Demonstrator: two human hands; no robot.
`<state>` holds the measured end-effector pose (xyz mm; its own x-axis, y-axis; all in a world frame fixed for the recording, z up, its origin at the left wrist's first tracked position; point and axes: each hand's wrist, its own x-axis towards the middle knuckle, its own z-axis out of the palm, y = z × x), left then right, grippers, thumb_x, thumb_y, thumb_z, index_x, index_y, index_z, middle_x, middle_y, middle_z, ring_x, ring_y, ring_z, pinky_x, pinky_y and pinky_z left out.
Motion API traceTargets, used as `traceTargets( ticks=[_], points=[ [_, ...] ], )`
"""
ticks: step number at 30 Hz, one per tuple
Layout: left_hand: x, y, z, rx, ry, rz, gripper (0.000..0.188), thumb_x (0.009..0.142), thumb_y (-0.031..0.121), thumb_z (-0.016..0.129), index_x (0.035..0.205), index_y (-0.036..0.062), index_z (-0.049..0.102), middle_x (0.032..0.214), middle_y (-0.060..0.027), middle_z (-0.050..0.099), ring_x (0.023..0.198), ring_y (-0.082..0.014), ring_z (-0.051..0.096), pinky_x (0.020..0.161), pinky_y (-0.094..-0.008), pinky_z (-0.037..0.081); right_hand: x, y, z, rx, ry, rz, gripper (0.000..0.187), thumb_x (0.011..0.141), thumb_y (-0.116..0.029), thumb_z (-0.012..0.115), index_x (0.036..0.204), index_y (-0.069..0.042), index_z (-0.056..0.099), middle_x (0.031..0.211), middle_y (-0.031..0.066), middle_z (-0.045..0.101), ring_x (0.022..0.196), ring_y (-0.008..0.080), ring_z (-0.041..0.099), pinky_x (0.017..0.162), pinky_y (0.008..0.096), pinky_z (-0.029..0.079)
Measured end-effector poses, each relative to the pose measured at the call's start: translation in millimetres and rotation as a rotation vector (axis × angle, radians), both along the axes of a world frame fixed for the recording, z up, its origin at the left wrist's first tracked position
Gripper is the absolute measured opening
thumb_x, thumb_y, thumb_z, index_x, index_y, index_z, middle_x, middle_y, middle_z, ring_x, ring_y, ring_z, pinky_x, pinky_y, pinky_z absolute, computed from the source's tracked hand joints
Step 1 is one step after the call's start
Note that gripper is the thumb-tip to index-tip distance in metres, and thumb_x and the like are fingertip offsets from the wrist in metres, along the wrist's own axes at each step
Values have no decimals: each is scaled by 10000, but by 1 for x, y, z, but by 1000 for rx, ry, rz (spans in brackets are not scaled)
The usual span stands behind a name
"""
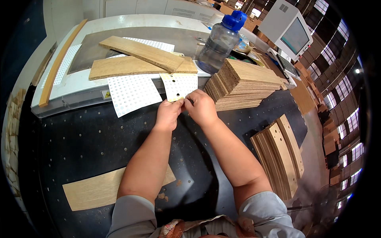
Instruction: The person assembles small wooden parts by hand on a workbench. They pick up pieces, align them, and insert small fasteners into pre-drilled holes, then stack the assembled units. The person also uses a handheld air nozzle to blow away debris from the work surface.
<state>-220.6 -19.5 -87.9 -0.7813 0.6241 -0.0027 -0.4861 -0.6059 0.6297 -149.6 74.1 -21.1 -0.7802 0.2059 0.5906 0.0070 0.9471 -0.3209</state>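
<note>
My left hand (168, 114) is closed on the lower edge of a small sticker sheet (186, 84), white with rows of round dots and a few dark round gaps. My right hand (201, 108) meets it at the sheet's lower right corner, fingers curled in a pinch; what lies between those fingertips is mostly hidden. A larger sheet of round stickers (133, 93) hangs over the white ledge to the left. Just behind the hands, a wood-grain board (131, 66) rests on the ledge, with another board (143, 52) lying across it at a slant.
A stack of wood-grain boards (242, 85) stands right of my hands, a blue-capped water bottle (217, 47) behind it. Drilled panels (278, 154) are piled at the right edge of the black studded table (99, 135). One board (95, 190) lies beneath my left forearm. A monitor (291, 35) stands far right.
</note>
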Motion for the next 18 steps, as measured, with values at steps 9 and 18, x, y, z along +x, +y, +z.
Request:
traceTargets(
  ticks=[9, 18],
  points=[
    [3, 4, 2, -63, 43, 53, 213, 927, 11, 585, 1138, 27, 613, 1094, -72, 664, 983, -166, 632, 879, -323, 520, -1, 3, -7, -84, 23, -6, 72, 773, -84, 675, 798, -16, 681, 831, 132, 647, 771, 320, 639, 712, 387, 522],
    [2, 8, -1, -43, 99, 97, 190, 936, 12, 574, 1118, 35, 626, 1082, -57, 661, 969, -155, 627, 873, -323, 518, -3, 7, -8, -87, 7, 24, 65, 785, -76, 656, 792, -12, 664, 819, 144, 638, 767, 329, 633, 703, 390, 513]
  ],
)
